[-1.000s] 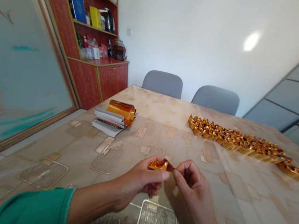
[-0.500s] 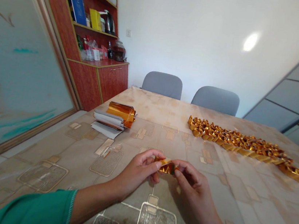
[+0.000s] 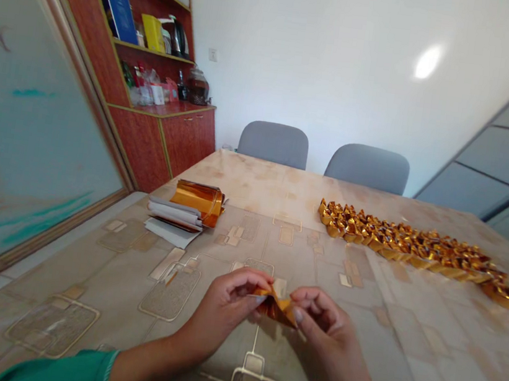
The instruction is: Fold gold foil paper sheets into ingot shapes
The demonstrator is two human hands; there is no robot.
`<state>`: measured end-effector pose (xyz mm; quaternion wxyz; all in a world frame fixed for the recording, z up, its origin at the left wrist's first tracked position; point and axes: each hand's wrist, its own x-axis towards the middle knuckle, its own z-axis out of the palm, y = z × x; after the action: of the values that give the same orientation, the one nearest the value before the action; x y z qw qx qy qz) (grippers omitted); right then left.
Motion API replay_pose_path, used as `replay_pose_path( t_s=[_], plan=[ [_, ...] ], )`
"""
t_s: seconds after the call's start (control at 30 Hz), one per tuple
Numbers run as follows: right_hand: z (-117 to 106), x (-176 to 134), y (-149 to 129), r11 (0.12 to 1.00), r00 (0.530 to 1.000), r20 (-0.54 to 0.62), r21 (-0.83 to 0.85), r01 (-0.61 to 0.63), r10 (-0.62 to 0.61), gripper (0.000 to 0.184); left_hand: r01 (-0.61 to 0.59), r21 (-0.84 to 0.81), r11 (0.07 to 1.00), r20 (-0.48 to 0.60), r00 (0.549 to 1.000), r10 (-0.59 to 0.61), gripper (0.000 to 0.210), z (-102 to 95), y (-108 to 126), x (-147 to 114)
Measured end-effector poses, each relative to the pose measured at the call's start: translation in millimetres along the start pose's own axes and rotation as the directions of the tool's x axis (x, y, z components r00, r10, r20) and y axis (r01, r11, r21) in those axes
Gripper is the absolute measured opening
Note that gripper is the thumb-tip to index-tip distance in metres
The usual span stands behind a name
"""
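Observation:
A small piece of folded gold foil paper (image 3: 280, 310) is held above the table between my two hands. My left hand (image 3: 234, 303) pinches its left end between thumb and fingers. At its right end, the thumb and fingertips of my right hand (image 3: 328, 325) are closed on it. The paper looks bent in the middle, with a raised fold. Beyond my left hand lies a stack of gold and white paper sheets (image 3: 196, 203), curled and loosely piled. Farther right, several folded gold foil pieces (image 3: 398, 237) stand packed together in long rows.
A patterned cover lies over the table (image 3: 255, 181). Two grey chairs (image 3: 274, 143) stand at the far side against the white wall. To the left are a red-brown cabinet (image 3: 168, 135) with shelves of household goods and a frosted glass door (image 3: 37, 93).
Both hands have come slightly lower and nearer with the gold paper. It now shows a bent, twisted shape between my fingertips. The view has shifted a little.

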<state>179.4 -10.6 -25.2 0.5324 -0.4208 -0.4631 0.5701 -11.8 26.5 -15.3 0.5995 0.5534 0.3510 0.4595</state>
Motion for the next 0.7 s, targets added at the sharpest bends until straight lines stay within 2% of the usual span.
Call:
replay_pose_path(
  t_s=[0.07, 0.1, 0.17, 0.23, 0.27, 0.37, 0.43, 0.53, 0.6, 0.7],
  plan=[
    [0, 0, 6, 0.996, 0.999, 0.011, 0.084, -0.04, 0.039, 0.018, 0.048, -0.049, 0.998, 0.005, 0.999, -0.047, 0.016, 1.6, -1, -2],
    [0, 0, 7, 0.997, 0.999, 0.021, 0.071, -0.041, 0.039, 0.02, 0.059, -0.07, 0.996, 0.007, 0.998, -0.059, 0.017, 2.5, -1, -3],
    [1, -2, 7, 0.998, 1.0, 0.022, -0.066, 0.019, -0.017, 0.024, 0.083, -0.11, 0.99, 0.018, 0.996, -0.082, 0.019, 4.0, -3, -5],
    [2, -4, 3, 0.959, 0.993, 0.026, -0.258, 0.117, -0.114, 0.016, 0.114, -0.152, 0.982, 0.032, 0.993, -0.111, 0.021, 4.9, -5, -7],
    [2, -4, 0, 0.928, 0.987, 0.03, -0.338, 0.16, -0.159, 0.01, 0.129, -0.169, 0.977, 0.034, 0.992, -0.125, 0.022, 5.2, -5, -7],
    [2, -4, -7, 0.84, 0.963, 0.037, -0.481, 0.251, -0.267, 0.02, 0.143, -0.205, 0.968, -0.002, 0.989, -0.147, 0.024, 5.8, -3, -5],
    [1, -4, -10, 0.774, 0.94, 0.032, -0.558, 0.299, -0.34, 0.02, 0.135, -0.215, 0.967, -0.056, 0.987, -0.151, 0.022, 5.8, 0, -3],
    [-3, -4, -17, 0.618, 0.882, 0.098, -0.678, 0.397, -0.46, 0.019, 0.081, -0.215, 0.973, -0.123, 0.986, -0.109, 0.017, 4.6, 2, 0],
    [-7, -3, -21, 0.504, 0.842, 0.185, -0.728, 0.464, -0.508, 0.015, 0.035, -0.154, 0.987, -0.097, 0.994, -0.051, 0.015, 3.3, 2, 0],
    [-15, 1, -27, 0.376, 0.801, 0.268, -0.773, 0.51, -0.536, 0.014, -0.063, 0.091, 0.994, 0.042, 0.997, 0.059, 0.016, 1.8, 3, -1]
  ],
)
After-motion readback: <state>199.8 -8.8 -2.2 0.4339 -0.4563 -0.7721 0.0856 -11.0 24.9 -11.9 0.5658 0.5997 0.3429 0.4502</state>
